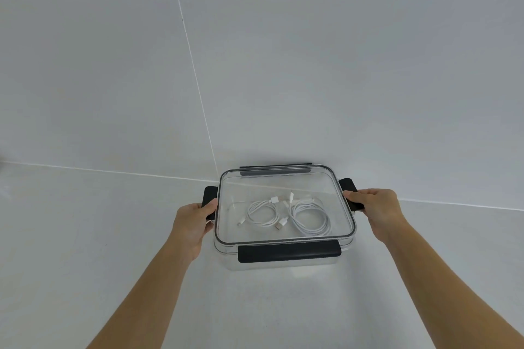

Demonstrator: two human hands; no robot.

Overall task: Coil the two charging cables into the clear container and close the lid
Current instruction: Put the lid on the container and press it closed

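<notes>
While the head camera looks down at a white tiled floor [113,249], the clear container [283,264] sits on it between both hands, its clear lid [252,185] laid on top. Two white cables lie coiled inside, the smaller cable [263,224] left, the larger cable [310,232] just beside it. The black front clasp [289,253] is folded down; the back clasp [275,165] stands up. The left hand [192,221] grips the left clasp [209,195], thumb on top. The right hand [374,208] curls round the right clasp [349,190] likewise.
</notes>
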